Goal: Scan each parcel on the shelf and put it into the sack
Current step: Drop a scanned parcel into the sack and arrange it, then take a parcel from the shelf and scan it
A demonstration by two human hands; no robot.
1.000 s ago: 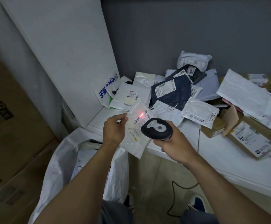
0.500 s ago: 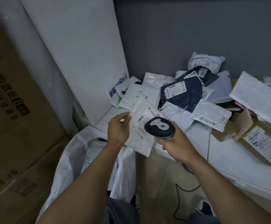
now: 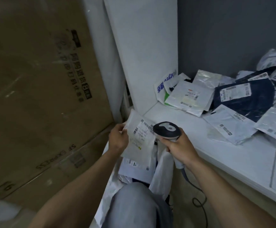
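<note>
left hand (image 3: pixel 118 139) pinches parcel (image 3: pixel 139 137) just over the sack (image 3: pixel 162 171), right hand (image 3: pixel 180 145) grips scanner (image 3: pixel 166 130); we judge it's the bagging step, next we drop it in, then reach the shelf (image 3: pixel 224 155).

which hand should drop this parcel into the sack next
Left. The left hand holds the clear parcel by its edge, over the open mouth of the sack. The right hand is occupied gripping the scanner, so it likely cannot take the parcel.
</note>
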